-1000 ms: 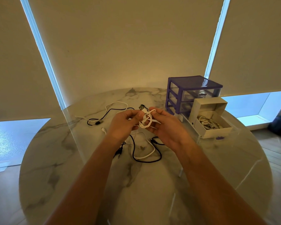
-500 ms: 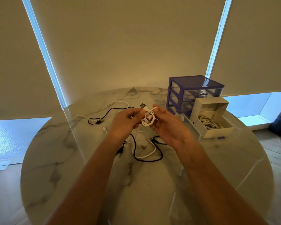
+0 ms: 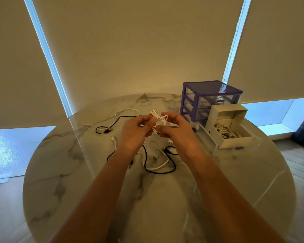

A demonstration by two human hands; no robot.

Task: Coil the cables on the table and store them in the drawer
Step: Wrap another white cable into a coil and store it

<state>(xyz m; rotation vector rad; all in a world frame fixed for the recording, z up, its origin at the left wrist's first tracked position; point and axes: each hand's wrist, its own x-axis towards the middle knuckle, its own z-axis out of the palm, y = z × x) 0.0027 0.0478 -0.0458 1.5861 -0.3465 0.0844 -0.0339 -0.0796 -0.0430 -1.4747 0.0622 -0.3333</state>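
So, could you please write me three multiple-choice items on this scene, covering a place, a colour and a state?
1. Where does the small purple plastic drawer unit stand?
A. far right of the round marble table
B. on the floor
C. near left edge

2. What colour is the thin cable being coiled?
A. black
B. white
C. red

3. What state is the pulled-out clear drawer in?
A. shut
B. upside down
C. open, holding a white cardboard box

Answers: 1 A, it stands right of both hands; 2 B, the loops between the left hand and right hand are white; 3 C, the box sits in it.
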